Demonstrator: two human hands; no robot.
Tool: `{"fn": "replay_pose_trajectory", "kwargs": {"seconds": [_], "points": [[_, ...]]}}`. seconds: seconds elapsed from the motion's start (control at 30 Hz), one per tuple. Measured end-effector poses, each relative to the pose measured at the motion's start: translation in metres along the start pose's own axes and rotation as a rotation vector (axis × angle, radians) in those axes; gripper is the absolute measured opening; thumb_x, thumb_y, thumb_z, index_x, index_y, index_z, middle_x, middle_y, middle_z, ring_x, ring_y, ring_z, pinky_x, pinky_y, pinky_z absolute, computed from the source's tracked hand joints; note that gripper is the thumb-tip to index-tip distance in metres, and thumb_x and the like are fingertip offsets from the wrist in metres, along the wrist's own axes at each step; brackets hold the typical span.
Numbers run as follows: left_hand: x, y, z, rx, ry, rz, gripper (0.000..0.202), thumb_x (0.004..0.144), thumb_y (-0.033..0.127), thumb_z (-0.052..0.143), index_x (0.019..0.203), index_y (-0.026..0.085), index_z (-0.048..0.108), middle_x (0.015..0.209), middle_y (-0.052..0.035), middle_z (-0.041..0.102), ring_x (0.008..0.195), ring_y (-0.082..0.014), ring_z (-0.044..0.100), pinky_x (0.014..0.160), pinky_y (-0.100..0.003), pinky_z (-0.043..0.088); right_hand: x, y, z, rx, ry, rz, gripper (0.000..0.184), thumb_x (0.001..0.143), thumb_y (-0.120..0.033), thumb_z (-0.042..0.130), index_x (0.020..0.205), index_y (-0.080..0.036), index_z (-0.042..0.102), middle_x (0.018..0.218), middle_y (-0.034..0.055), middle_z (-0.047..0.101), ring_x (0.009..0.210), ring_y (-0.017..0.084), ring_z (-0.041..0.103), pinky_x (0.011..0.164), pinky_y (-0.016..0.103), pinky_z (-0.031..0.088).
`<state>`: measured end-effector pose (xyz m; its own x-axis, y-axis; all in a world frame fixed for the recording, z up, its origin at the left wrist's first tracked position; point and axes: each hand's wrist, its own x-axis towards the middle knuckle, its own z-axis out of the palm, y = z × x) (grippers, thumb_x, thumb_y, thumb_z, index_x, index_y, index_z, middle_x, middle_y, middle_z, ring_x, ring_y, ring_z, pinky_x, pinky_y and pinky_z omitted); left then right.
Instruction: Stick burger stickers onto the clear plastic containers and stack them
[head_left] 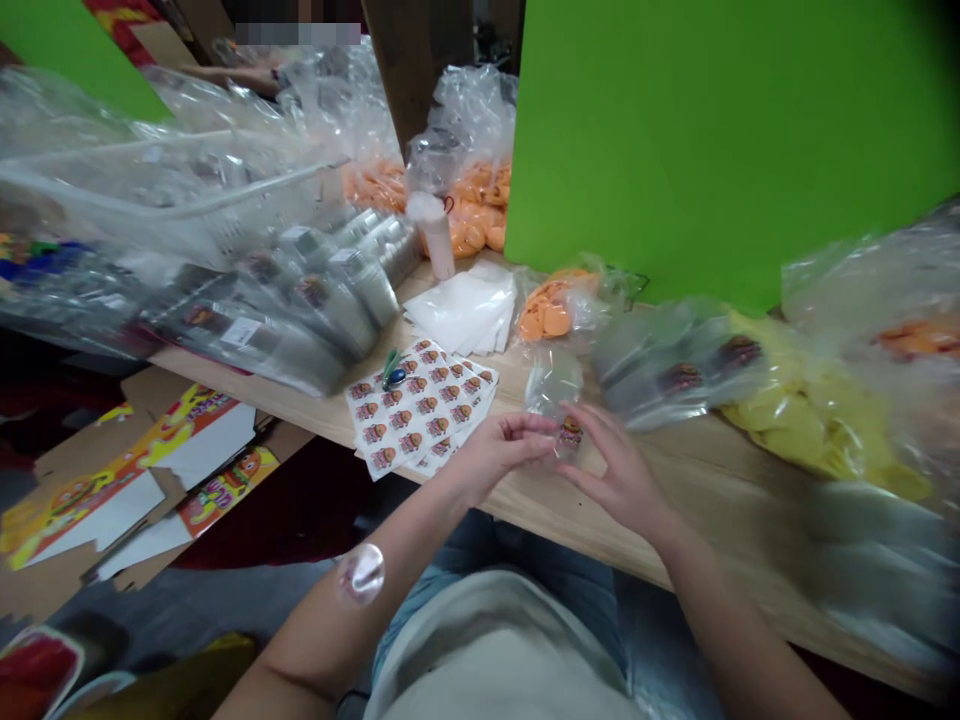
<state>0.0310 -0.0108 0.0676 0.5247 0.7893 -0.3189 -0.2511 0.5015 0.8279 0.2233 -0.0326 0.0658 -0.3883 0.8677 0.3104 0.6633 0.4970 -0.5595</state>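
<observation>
Over the table's front edge, a clear plastic cup (553,382) with a burger-print sticker (570,430) on its side is between my hands. My left hand (506,452) has its fingers closed against the cup's left side. My right hand (622,470) curves round the other side, thumb and fingers at the sticker. Just left of my left hand lie sheets of burger stickers (426,405), with a small green and blue item (393,372) on top. A shiny round clear piece (361,574) clings to my left forearm.
Stacked clear cups (322,300) and a translucent basket (225,215) stand at left. Behind are white sheets (465,305), a tumbler (437,240), bagged orange discs (551,305) and a green panel (712,140). Bagged cups (675,365) and yellow pieces (817,410) lie right. Another person's arm (240,77) shows behind.
</observation>
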Motion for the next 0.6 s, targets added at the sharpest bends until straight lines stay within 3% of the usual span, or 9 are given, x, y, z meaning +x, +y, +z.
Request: {"fn": "replay_pose_trajectory", "kwargs": {"seconds": [0.1,0.17,0.27,0.33,0.4,0.43,0.5,0.53,0.6], "points": [[0.012,-0.004,0.020,0.081,-0.035,0.067,0.030,0.066,0.033,0.074,0.085,0.014,0.060,0.074,0.0006,0.060,0.067,-0.0090,0.057,0.070,-0.023,0.043,-0.004,0.002,-0.028,-0.129,-0.049,-0.060,0.061,0.079,-0.029,0.060,0.133,-0.025,0.034,0.128,0.0083,0.049,0.120,0.022,0.044,0.100,0.041,0.037],[0.023,-0.005,0.028,0.263,-0.017,0.179,0.031,0.070,0.036,0.069,0.092,0.016,0.060,0.081,-0.0011,0.060,0.076,-0.0118,0.057,0.072,-0.024,0.044,0.001,0.017,-0.058,-0.217,-0.062,-0.082,0.056,0.081,-0.027,0.057,0.132,-0.024,0.035,0.126,0.0083,0.051,0.119,0.022,0.045,0.101,0.042,0.037],[0.041,0.000,0.030,0.520,0.108,0.360,0.038,0.074,0.036,0.064,0.108,0.019,0.058,0.098,-0.0051,0.059,0.095,-0.0179,0.055,0.080,-0.029,0.045,0.016,0.066,-0.109,-0.296,-0.086,-0.032,0.052,0.081,-0.029,0.054,0.131,-0.021,0.039,0.130,0.0104,0.049,0.120,0.025,0.045,0.100,0.047,0.037],[0.053,0.007,0.026,0.556,0.143,0.353,0.034,0.077,0.034,0.061,0.107,0.017,0.058,0.099,-0.0059,0.061,0.095,-0.0184,0.056,0.082,-0.031,0.046,0.025,0.102,-0.134,-0.273,-0.176,0.017,0.049,0.076,-0.031,0.058,0.123,-0.021,0.049,0.124,0.0118,0.054,0.114,0.029,0.051,0.093,0.050,0.042],[0.063,0.015,0.022,0.545,0.173,0.315,0.026,0.080,0.030,0.057,0.101,0.015,0.060,0.094,-0.0053,0.063,0.087,-0.0164,0.058,0.081,-0.031,0.046,0.029,0.123,-0.142,-0.259,-0.218,0.016,0.047,0.071,-0.033,0.062,0.116,-0.021,0.055,0.113,0.0126,0.060,0.104,0.031,0.057,0.085,0.051,0.046],[0.067,0.019,0.021,0.554,0.201,0.320,0.023,0.080,0.028,0.057,0.099,0.014,0.061,0.094,-0.0051,0.064,0.086,-0.0156,0.059,0.081,-0.031,0.046,0.031,0.123,-0.139,-0.263,-0.196,-0.008,0.049,0.070,-0.036,0.063,0.117,-0.022,0.055,0.112,0.0135,0.060,0.105,0.033,0.056,0.085,0.053,0.046],[0.078,0.024,0.018,0.626,0.253,0.389,0.021,0.079,0.024,0.058,0.097,0.013,0.061,0.094,-0.0054,0.064,0.085,-0.0150,0.058,0.081,-0.030,0.046,0.031,0.099,-0.120,-0.272,-0.065,-0.074,0.059,0.070,-0.042,0.063,0.124,-0.025,0.050,0.120,0.0152,0.055,0.116,0.038,0.047,0.092,0.057,0.038],[0.083,0.026,0.017,0.680,0.267,0.437,0.021,0.078,0.023,0.059,0.096,0.011,0.062,0.094,-0.0061,0.064,0.085,-0.0147,0.058,0.080,-0.029,0.046,0.031,0.077,-0.107,-0.250,-0.007,-0.102,0.062,0.074,-0.044,0.058,0.131,-0.026,0.042,0.129,0.0151,0.048,0.124,0.038,0.038,0.098,0.059,0.030],[0.095,0.026,0.016,0.799,0.230,0.500,0.025,0.079,0.023,0.056,0.098,0.007,0.062,0.091,-0.0073,0.064,0.080,-0.0135,0.058,0.074,-0.027,0.046,0.032,0.021,-0.077,-0.141,0.067,-0.143,0.055,0.081,-0.037,0.053,0.134,-0.031,0.038,0.129,0.0091,0.049,0.121,0.029,0.043,0.100,0.049,0.036]]}}
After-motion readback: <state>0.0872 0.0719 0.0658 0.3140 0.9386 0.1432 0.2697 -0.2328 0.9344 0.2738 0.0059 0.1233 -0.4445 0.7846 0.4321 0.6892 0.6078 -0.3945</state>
